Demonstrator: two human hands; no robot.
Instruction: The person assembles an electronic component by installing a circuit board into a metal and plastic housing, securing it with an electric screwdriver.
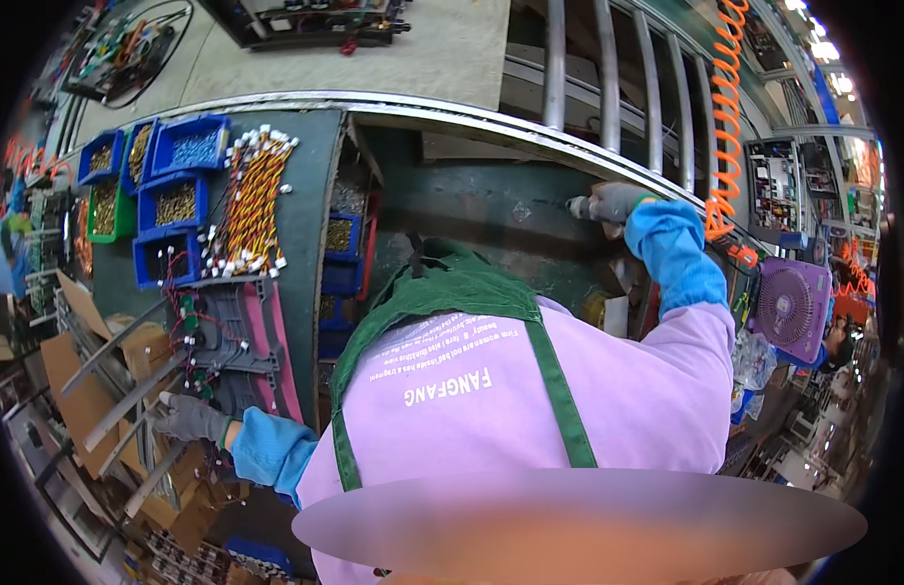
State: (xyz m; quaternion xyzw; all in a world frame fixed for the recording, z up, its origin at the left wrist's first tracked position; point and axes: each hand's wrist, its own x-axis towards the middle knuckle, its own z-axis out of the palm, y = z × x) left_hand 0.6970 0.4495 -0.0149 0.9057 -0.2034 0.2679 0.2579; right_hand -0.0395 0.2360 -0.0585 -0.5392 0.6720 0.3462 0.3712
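My left hand, in a grey glove and blue sleeve cover, is out to the left. Its fingers lie bent over the end of a metal bar, one of several bars that stick out of a rack. Beside it stand dark grey plastic housings with a pink strip and thin red wires. On the far right my right hand, gloved the same way, is at the inner edge of the conveyor frame. Its fingers are curled together; whatever they may hold is too small to make out.
Blue bins of screws and small parts and a green bin are on the left bench, next to a bundle of red-yellow cables. Metal rollers, an orange coiled hose and a purple fan are at the right.
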